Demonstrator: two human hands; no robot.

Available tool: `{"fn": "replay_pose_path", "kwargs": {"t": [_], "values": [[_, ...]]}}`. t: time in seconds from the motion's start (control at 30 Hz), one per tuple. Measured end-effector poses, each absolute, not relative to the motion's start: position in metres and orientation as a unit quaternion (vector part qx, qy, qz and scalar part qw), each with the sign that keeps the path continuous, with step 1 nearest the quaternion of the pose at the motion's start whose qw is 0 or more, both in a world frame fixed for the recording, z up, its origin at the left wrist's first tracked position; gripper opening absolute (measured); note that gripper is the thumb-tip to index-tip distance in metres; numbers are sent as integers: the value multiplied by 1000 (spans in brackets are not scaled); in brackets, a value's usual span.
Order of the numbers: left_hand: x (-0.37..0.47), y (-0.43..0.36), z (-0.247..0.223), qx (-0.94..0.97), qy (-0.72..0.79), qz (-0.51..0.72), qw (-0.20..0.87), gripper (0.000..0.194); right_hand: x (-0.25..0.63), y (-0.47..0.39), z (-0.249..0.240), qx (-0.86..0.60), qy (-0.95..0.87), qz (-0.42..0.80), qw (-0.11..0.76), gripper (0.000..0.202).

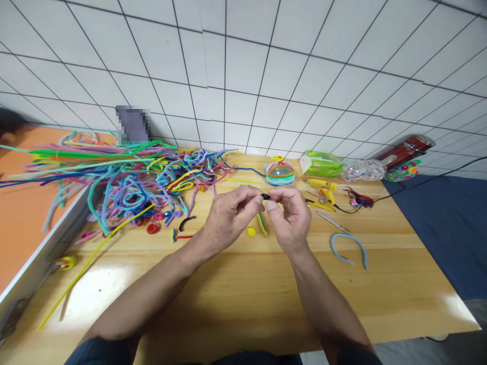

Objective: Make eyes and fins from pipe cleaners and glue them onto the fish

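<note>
Above the middle of the table, a small black pipe cleaner piece [265, 196] is pinched between the fingertips of both hands. My left hand [234, 213] grips its left end with thumb and forefinger. From the other side, my right hand [289, 215] holds it the same way, fingers curled. Behind and below the hands lie a green and yellow pipe cleaner piece [262, 224] and a yellow disc [251, 232]. A curved black pipe cleaner [186, 222] and a short red piece with a striped end [185, 236] rest left of my left hand.
Heaped pipe cleaners [140, 187] cover the left back. A rainbow-banded dome [280, 172] stands near the tiled wall. To the right are a yellow glue gun [323, 188], a green pack [321, 163], a silver pen-like tool [333, 222], a blue curved pipe cleaner [348, 237] and a red-brown flask [407, 151].
</note>
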State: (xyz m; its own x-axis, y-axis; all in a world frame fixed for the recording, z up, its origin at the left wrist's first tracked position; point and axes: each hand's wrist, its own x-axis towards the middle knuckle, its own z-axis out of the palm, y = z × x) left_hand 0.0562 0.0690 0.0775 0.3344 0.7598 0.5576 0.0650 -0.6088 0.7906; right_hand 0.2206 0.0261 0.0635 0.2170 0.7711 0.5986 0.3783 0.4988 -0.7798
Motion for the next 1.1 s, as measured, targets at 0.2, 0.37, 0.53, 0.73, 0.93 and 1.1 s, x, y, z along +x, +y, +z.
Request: {"fn": "replay_pose_path", "kwargs": {"t": [0.2, 0.37, 0.53, 0.73, 0.93, 1.1], "values": [[57, 70, 80, 709, 273, 515, 397, 16, 221, 28, 61, -490, -593, 179, 613, 3], [56, 72, 80, 695, 261, 497, 450, 18, 222, 29, 61, -488, -580, 219, 615, 6], [57, 74, 77, 695, 252, 489, 462, 20, 221, 31, 65, -468, -563, 283, 619, 8], [59, 73, 75, 727, 256, 518, 372, 16, 217, 30, 70, -469, -525, 316, 636, 8], [58, 73, 74, 767, 250, 529, 265, 15, 217, 26, 70, -478, -539, 289, 631, 12], [57, 73, 74, 783, 248, 522, 231, 12, 217, 26, 67, -485, -553, 233, 637, 10]]}}
